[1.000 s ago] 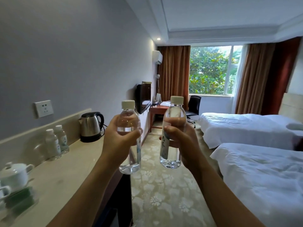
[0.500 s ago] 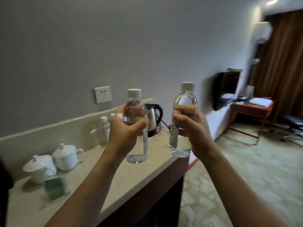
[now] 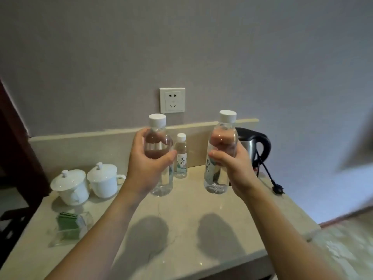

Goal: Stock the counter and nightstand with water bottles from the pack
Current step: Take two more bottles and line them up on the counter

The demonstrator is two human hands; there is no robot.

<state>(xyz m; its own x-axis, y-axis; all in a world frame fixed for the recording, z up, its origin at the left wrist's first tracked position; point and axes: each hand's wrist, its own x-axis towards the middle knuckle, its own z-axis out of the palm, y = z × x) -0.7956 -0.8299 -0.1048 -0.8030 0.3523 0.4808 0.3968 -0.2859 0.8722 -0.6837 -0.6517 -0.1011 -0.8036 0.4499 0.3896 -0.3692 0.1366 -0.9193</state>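
Observation:
My left hand [image 3: 147, 168] grips a clear water bottle [image 3: 159, 138] with a white cap, held upright above the beige stone counter [image 3: 181, 219]. My right hand [image 3: 232, 168] grips a second clear bottle [image 3: 220, 178] with a printed label, also upright and off the surface. Between the two, a small water bottle [image 3: 180, 156] stands on the counter against the backsplash. Another bottle seen earlier beside it is hidden behind my left hand and its bottle.
Two white lidded cups [image 3: 69, 186] [image 3: 104, 179] stand at the left. A clear holder with green packets [image 3: 68, 227] lies in front of them. A steel kettle [image 3: 252, 146] with its black cord and plug [image 3: 277, 188] sits at the right. A wall socket [image 3: 172, 100] is above.
My view has swung left from the room to face the counter squarely. Both hands, still holding their bottles, now hover over the counter surface.

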